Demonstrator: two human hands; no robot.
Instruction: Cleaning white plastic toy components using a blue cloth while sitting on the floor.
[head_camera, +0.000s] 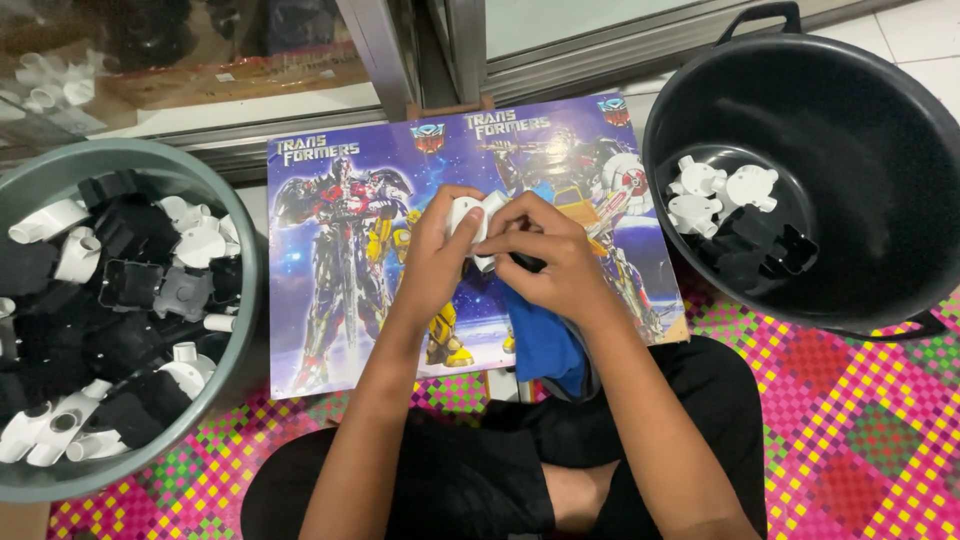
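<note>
Holding a white plastic fitting (478, 222) between both hands, above the robot-print board (330, 250) that rests across my lap. My left hand (438, 255) wraps its left side, thumb on top. My right hand (548, 262) pinches the right side, fingers curled over; something dark sits under that palm, cannot tell what. Blue cloth (545, 345) hangs below my right wrist. Grey bucket (215, 180) to my left holds mixed black and white fittings. Black tub (880, 130) to my right holds a few white and black ones. Woven pink mat (850, 420) underneath.
</note>
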